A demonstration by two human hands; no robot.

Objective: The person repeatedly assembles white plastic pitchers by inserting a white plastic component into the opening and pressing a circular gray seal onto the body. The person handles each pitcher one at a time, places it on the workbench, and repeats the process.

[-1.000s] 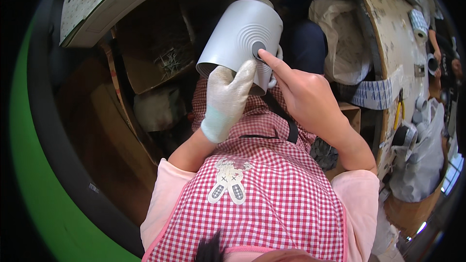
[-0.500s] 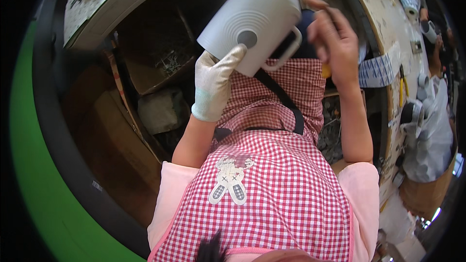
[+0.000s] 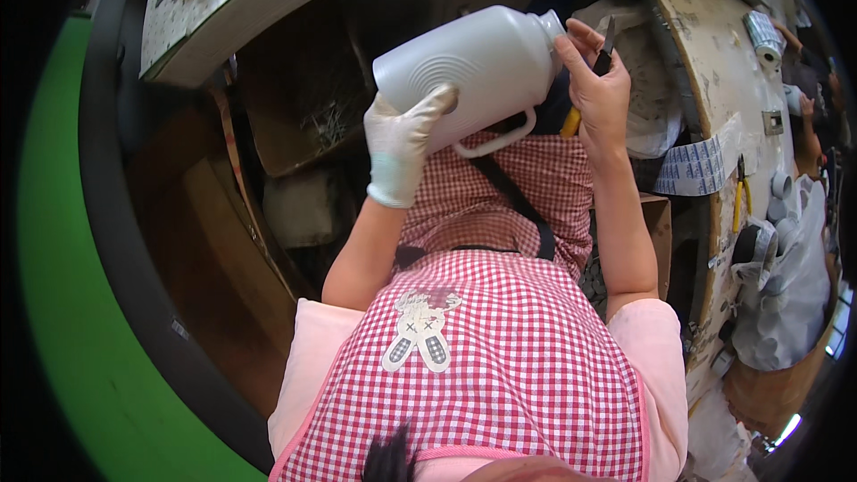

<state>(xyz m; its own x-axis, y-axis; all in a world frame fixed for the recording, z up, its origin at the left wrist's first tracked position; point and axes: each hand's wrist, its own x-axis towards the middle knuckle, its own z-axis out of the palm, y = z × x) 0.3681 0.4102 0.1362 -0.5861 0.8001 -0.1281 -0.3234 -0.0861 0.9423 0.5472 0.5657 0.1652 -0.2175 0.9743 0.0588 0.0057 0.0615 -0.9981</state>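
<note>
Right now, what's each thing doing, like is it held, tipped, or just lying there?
White plastic jug: held up, tipped on its side, neck to the right.
Left hand: gloved, gripping the jug's base.
Right hand: bare, at the jug's neck, holding a small knife.
Yellow-handled pliers: lying on the bench.

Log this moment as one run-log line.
left hand: gloved, holding white plastic jug at base | right hand: bare, at jug neck, holding small knife | jug: tilted, above lap
</note>
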